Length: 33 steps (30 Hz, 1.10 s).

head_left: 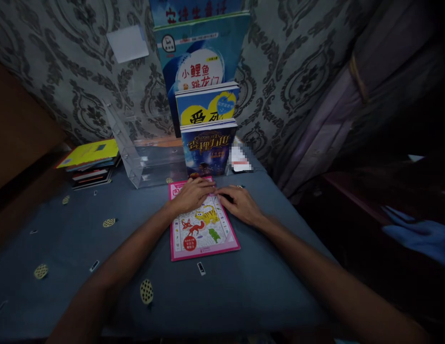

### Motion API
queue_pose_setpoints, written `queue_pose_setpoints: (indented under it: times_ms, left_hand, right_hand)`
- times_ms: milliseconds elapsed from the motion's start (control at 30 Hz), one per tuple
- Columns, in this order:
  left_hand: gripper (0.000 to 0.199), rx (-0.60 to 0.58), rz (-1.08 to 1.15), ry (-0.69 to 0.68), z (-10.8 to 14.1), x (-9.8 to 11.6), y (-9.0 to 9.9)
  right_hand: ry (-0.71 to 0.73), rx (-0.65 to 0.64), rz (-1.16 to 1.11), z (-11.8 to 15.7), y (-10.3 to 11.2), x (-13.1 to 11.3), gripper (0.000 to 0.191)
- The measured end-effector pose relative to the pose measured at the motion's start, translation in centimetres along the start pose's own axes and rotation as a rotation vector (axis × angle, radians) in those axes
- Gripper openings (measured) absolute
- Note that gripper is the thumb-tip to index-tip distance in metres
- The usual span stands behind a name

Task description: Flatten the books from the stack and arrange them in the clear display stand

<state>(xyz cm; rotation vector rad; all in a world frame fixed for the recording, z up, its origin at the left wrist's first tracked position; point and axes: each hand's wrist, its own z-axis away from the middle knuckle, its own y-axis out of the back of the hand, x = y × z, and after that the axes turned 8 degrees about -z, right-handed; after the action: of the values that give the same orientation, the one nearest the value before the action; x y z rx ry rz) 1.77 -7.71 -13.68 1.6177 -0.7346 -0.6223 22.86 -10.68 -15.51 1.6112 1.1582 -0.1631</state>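
A pink-bordered children's book [208, 239] lies flat on the cloth, its cover showing a red fox, a yellow tiger and a green animal. Across the upper part of that cover rests my left hand [194, 195], fingers stretched out flat and hiding part of the title. My right hand [241, 204] is at the book's upper right edge, its thumb and forefinger closed together on the edge, close to the left fingertips. Just beyond the hands, a dark blue book [208, 150] stands upright at the front of a tiered clear rack [131, 157].
Behind it on the rack stand a yellow-and-blue book [204, 107] and a teal book [200, 48]. A stack of books [89, 157] lies at the left. A patterned wall and a gathered curtain [315, 119] border the blue-grey tablecloth [111, 258].
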Motion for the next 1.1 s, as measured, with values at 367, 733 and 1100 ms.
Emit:
queue_pose_setpoints:
  times_ms: [367,733,1100]
  left_hand:
    - [0.043,-0.034,-0.016,-0.006,0.4,-0.1,0.1]
    - [0.045,-0.084,-0.045,-0.064,1.0,1.1,1.1]
    - [0.037,-0.046,-0.139,-0.108,1.5,2.6,1.3]
  right_hand:
    - [0.092,-0.080,-0.052,1.4,1.3,-0.9,0.025]
    - [-0.046,0.095,-0.165,1.8,1.1,-0.2,0.032]
    - [-0.014,-0.014,-0.173,1.5,0.5,-0.1,0.036]
